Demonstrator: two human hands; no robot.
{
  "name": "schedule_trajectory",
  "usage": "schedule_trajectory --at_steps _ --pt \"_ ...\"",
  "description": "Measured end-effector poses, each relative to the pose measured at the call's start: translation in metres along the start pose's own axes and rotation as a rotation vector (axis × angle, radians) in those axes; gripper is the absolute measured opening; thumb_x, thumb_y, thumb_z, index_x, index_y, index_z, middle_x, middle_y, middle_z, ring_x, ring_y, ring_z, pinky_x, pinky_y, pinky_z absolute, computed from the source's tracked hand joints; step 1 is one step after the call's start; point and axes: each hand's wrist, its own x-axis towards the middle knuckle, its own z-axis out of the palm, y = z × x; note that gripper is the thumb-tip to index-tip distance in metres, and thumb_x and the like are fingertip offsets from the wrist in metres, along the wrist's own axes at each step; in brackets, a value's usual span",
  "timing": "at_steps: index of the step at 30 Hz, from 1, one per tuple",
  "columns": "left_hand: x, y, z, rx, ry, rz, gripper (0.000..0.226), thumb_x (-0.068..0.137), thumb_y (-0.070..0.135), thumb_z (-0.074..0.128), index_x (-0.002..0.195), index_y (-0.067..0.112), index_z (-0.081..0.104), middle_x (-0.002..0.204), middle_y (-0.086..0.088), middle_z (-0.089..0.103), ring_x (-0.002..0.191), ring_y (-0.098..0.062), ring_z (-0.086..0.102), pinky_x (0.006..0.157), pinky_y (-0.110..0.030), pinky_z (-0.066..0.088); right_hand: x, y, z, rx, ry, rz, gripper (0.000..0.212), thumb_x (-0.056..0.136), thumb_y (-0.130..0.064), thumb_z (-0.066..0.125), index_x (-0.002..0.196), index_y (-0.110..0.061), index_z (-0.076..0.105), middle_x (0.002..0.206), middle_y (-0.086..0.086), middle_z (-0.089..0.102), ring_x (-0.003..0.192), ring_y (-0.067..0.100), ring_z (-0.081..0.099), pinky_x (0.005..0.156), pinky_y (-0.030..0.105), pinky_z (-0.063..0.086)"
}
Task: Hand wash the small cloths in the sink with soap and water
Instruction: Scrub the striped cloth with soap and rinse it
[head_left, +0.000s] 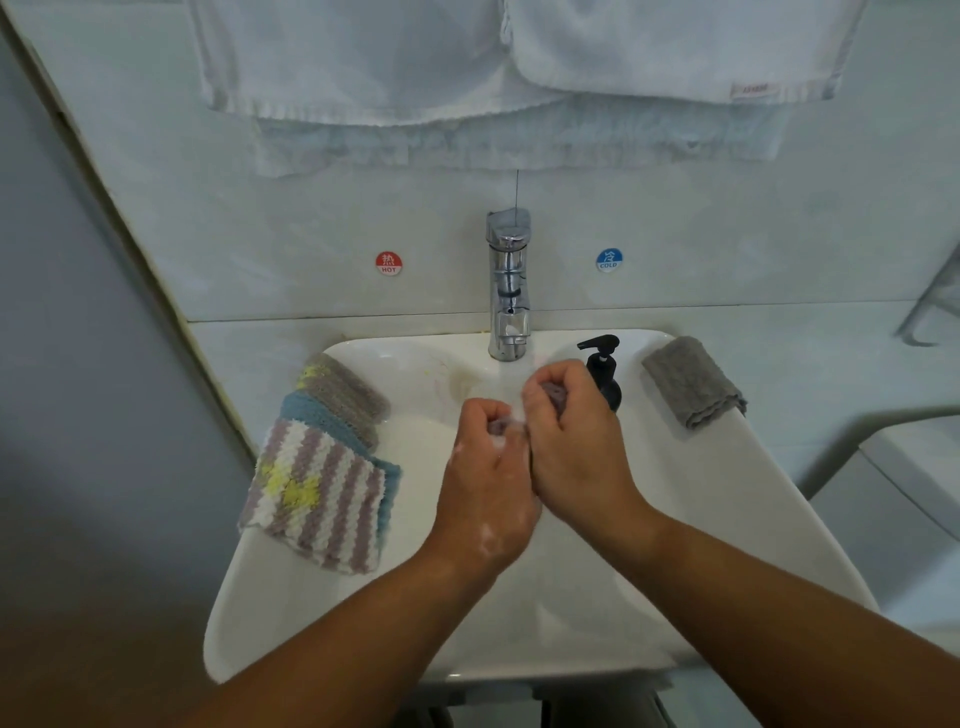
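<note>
Over the white sink (727, 519) both my hands grip one small purple-grey cloth (555, 391), mostly hidden inside my fists. My left hand (488, 467) holds its lower end and carries white soap suds on the back and knuckles. My right hand (571, 436) holds the upper end, just in front of the black soap pump bottle (602, 364). A chrome tap (509, 291) stands behind my hands. I see no water stream from it.
Several knitted cloths lie stacked on the sink's left rim, a striped one with yellow patches (317, 493) on top. A folded grey cloth (691, 382) lies on the right rim. White towels (467, 62) hang on the wall above. Hot and cold stickers flank the tap.
</note>
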Motion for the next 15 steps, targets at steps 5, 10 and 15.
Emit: schedule_trajectory --at_steps 5,10,15 --pt "0.013 0.012 -0.012 0.007 0.087 0.095 0.005 0.104 0.031 0.050 0.106 0.036 0.051 0.099 0.006 0.061 0.090 -0.012 0.065 0.078 -0.036 0.062 -0.009 0.013 0.000 0.019 -0.161 0.066 0.008 0.106 -0.025 0.048 0.104 -0.022 0.055 0.091 -0.005 0.065 0.082 0.009 0.065 0.066 0.017 0.052" --pt "0.009 0.003 -0.009 0.002 0.026 -0.018 0.006 0.105 0.034 0.044 0.106 0.033 0.050 0.096 -0.001 0.067 0.086 -0.024 0.069 0.072 -0.047 0.062 -0.013 -0.008 0.000 0.066 -0.095 -0.113 0.005 0.104 -0.022 0.052 0.102 -0.023 0.056 0.082 -0.014 0.061 0.080 -0.001 0.063 0.067 0.015 0.054" --pt "-0.002 0.009 -0.006 -0.030 0.010 0.044 0.009 0.105 0.032 0.044 0.102 0.037 0.050 0.097 -0.001 0.064 0.086 -0.021 0.068 0.073 -0.041 0.063 0.004 0.002 -0.003 -0.009 0.020 0.005 0.005 0.105 -0.024 0.051 0.106 -0.023 0.056 0.090 -0.013 0.062 0.084 0.000 0.062 0.070 0.016 0.051"
